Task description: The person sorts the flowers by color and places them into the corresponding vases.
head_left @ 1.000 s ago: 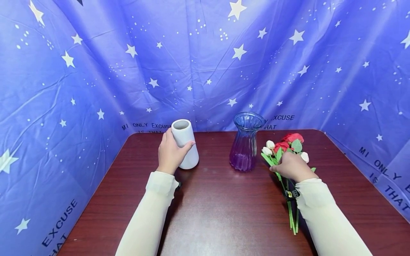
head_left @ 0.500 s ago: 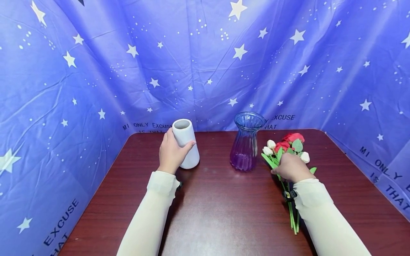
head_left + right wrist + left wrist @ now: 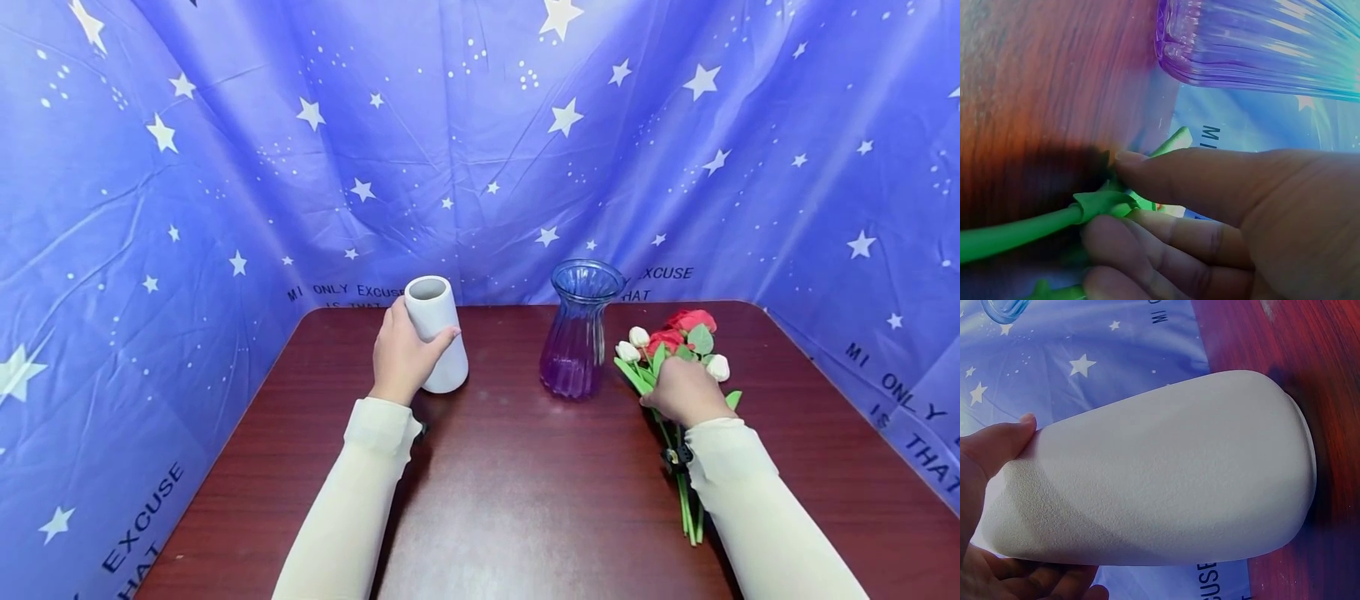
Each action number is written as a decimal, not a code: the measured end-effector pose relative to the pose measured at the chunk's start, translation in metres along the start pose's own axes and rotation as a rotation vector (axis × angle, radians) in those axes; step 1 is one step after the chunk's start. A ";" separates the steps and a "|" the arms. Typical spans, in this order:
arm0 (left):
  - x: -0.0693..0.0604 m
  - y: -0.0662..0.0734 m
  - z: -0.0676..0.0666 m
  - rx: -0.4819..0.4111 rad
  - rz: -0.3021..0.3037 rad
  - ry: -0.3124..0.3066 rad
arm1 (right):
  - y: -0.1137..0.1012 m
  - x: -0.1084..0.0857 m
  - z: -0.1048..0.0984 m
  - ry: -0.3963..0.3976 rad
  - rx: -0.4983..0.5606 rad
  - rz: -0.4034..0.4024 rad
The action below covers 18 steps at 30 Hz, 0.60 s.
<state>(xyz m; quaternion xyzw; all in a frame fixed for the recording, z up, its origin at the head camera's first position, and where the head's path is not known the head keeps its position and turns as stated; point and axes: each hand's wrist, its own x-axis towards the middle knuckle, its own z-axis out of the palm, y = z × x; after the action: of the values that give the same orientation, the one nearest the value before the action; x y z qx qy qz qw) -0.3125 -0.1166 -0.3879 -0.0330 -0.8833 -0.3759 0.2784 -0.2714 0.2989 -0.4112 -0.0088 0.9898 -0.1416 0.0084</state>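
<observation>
My left hand [image 3: 408,354] grips a white tapered vase [image 3: 444,354] from its left side, with the thumb across the front. The vase stands upright on the table; in the left wrist view its matte body [image 3: 1166,475] fills the middle. On the right, my right hand [image 3: 688,392] reaches down over a bunch of artificial flowers lying on the table, with red roses [image 3: 692,322] and white tulips [image 3: 717,367]. In the right wrist view, its thumb and curled fingers hold a green stem [image 3: 1029,231] near a leaf joint. The palm side is partly hidden in the head view.
A ribbed glass vase [image 3: 573,350], blue at the top and purple below, stands upright between the hands. The dark red wooden table [image 3: 480,500] runs back to a blue star-patterned cloth [image 3: 450,150] that hangs behind and on both sides.
The head view has shifted very slightly. My right thumb has drawn in a little toward the stems. My left hand and the white vase stay in place.
</observation>
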 end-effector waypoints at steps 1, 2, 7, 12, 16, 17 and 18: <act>0.000 0.000 0.000 -0.002 -0.001 -0.001 | 0.000 0.000 -0.001 0.001 -0.001 0.002; 0.000 0.001 0.000 -0.005 -0.002 -0.002 | 0.000 0.000 -0.001 0.002 -0.001 0.004; 0.001 0.001 0.000 -0.007 0.004 -0.004 | 0.000 0.000 -0.002 0.012 -0.003 0.009; 0.001 0.001 0.000 -0.010 0.004 0.002 | 0.001 0.001 -0.001 0.029 -0.001 0.003; 0.000 0.001 0.001 -0.010 0.006 0.005 | 0.003 0.001 -0.002 0.027 0.005 0.003; 0.001 0.000 0.001 -0.010 0.007 0.006 | 0.004 0.001 -0.002 0.027 0.004 0.002; 0.001 0.000 0.001 -0.010 0.009 0.007 | 0.004 0.001 -0.003 0.029 0.006 -0.001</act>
<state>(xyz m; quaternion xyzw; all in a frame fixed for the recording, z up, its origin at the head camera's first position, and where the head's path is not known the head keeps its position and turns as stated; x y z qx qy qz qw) -0.3133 -0.1157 -0.3880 -0.0373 -0.8801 -0.3792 0.2832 -0.2722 0.3033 -0.4095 -0.0071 0.9894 -0.1448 -0.0061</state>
